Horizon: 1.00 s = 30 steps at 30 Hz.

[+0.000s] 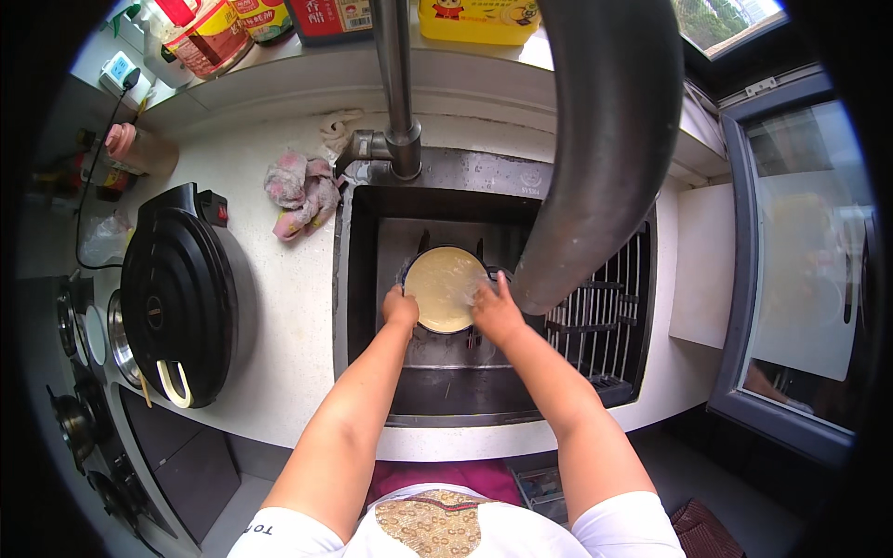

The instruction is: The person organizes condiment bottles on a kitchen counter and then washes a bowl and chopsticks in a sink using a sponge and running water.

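A round pot point(445, 288) with a cream-yellow inside and a dark rim is in the sink point(446, 377). Whitish streaks, seemingly water, blur part of its inside near my right hand. My left hand point(400, 309) is closed on the left edge of the pot. On the opposite side, my right hand point(498, 310) has its thumb side over the rim and a finger raised by a dark handle. Its other fingers are partly hidden, and its grip looks closed on the pot's edge. Above stands the metal faucet point(403, 149), its spout turned left.
A thick dark pipe point(605, 149) hangs close over the sink's right part. A wire rack point(600, 321) lines that side. Left are a crumpled cloth point(302, 193) and a black electric griddle point(181, 298). Bottles point(479, 19) line the back ledge. An open window point(800, 251) stands right.
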Motion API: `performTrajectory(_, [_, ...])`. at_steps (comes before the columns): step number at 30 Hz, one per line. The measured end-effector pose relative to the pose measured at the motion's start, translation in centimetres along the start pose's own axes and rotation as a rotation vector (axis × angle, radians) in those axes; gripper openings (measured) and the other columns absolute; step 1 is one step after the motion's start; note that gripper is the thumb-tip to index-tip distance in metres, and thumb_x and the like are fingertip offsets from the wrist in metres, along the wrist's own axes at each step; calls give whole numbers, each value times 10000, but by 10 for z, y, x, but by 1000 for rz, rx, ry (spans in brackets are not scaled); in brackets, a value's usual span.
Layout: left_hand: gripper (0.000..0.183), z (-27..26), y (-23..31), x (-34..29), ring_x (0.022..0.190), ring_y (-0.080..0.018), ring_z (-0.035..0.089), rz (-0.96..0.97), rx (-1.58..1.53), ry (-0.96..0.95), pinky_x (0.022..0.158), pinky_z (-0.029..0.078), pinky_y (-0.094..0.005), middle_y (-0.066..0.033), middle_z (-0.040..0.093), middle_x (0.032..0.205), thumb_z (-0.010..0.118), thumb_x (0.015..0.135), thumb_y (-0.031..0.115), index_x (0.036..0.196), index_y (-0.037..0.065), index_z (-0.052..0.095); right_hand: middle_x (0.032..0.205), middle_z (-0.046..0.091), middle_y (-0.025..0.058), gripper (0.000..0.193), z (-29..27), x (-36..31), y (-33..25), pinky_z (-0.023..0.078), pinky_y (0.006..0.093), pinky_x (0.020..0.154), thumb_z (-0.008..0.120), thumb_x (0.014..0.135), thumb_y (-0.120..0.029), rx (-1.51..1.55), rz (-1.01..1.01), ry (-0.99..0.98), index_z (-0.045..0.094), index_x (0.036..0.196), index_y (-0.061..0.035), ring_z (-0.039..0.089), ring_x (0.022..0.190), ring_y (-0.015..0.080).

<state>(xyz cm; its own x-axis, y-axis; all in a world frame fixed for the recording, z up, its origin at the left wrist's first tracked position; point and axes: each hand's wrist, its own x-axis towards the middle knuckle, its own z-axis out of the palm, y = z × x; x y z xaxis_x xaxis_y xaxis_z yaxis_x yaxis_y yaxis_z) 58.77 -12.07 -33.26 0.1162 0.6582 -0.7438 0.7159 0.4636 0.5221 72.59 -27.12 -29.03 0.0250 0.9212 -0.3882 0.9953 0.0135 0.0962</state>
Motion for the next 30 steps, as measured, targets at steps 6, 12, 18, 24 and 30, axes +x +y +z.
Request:
performTrajectory(6, [226, -2, 7, -27, 589, -270, 637, -165, -204, 6, 490, 494, -353, -178, 657, 841, 629, 806, 146, 961, -18, 621, 1004, 652, 118, 286, -5, 4, -42, 221, 547, 1070, 490, 803, -156, 148, 83, 23, 641, 1022, -52, 579, 1037, 239])
performTrajectory(12, [226, 19, -44, -14, 989, -382, 591, 35, 45, 61, 845, 455, -427, -237, 631, 991, 546, 809, 88, 1000, -21, 596, 869, 666, 69, 241, 2, 11, -89, 249, 531, 1060, 492, 790, -123, 523, 162, 197, 627, 983, -74, 643, 865, 219])
performTrajectory(18, [246, 15, -33, 0, 972, -366, 605, 66, -6, 55, 838, 469, -423, -228, 636, 994, 557, 818, 123, 1006, -32, 595, 952, 660, 93, 222, -6, -11, -5, 144, 583, 1087, 506, 789, -170, -69, -73, 377, 670, 876, -48, 588, 1011, 289])
performTrajectory(24, [264, 45, -87, 7, 721, -279, 643, 18, 151, 167, 486, 514, -367, -165, 633, 939, 581, 828, 128, 1053, -8, 571, 1076, 631, 98, 286, -9, 10, -89, 266, 566, 1038, 494, 799, -150, 453, 177, -58, 615, 1038, -52, 572, 1073, 222])
performTrajectory(30, [334, -5, -24, -13, 1061, -389, 557, -16, 171, 72, 898, 447, -424, -245, 596, 1095, 553, 847, 177, 1102, -39, 558, 1172, 602, 72, 352, -4, 0, -61, 138, 588, 1084, 431, 863, -142, 280, -18, -150, 559, 1188, -101, 514, 1170, 233])
